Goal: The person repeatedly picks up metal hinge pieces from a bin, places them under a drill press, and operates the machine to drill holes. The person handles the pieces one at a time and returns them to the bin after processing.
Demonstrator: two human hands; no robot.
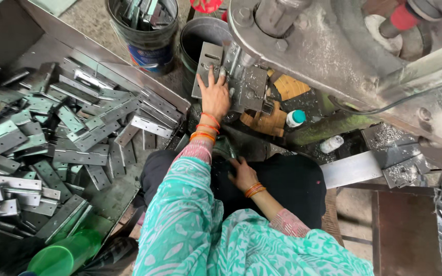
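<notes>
My left hand reaches forward and lies with spread fingers on a grey metal hinge plate, holding it against the fixture of a large grey press machine. My right hand rests on my dark-clothed lap, fingers loosely apart. Its fingertips touch a dark metal part whose shape I cannot make out. Both wrists wear orange bangles.
A sloping metal tray on the left holds a heap of several grey hinges. Two buckets stand at the top, one filled with metal pieces. A green plastic cup lies bottom left. Small bottles and metal shavings sit right of the fixture.
</notes>
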